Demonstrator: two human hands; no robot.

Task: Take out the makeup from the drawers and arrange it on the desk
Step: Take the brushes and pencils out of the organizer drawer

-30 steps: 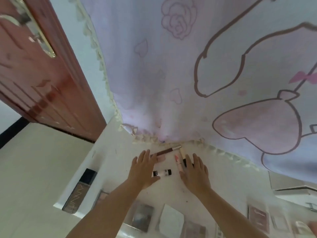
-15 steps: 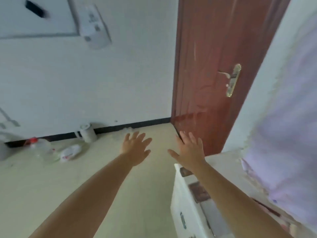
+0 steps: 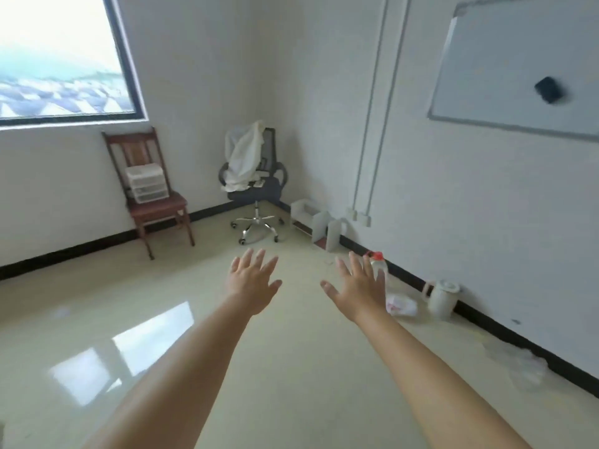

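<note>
Above the floor [image 3: 291, 367], left hand [image 3: 251, 283] and right hand [image 3: 361, 288] spread flat, holding nothing; no writing legible.

bright daylight | window [image 3: 61, 56] overexposed | floor [image 3: 291, 367] glare | wide-angle distortion

Open floor [image 3: 291, 367] ahead of both hands. Right wall edge: bottle [image 3: 379, 270], kettle [image 3: 442, 298], rack [image 3: 316, 222]. Far corner: office chair [image 3: 256, 186]; wooden chair [image 3: 152, 189] along the window wall.
</note>
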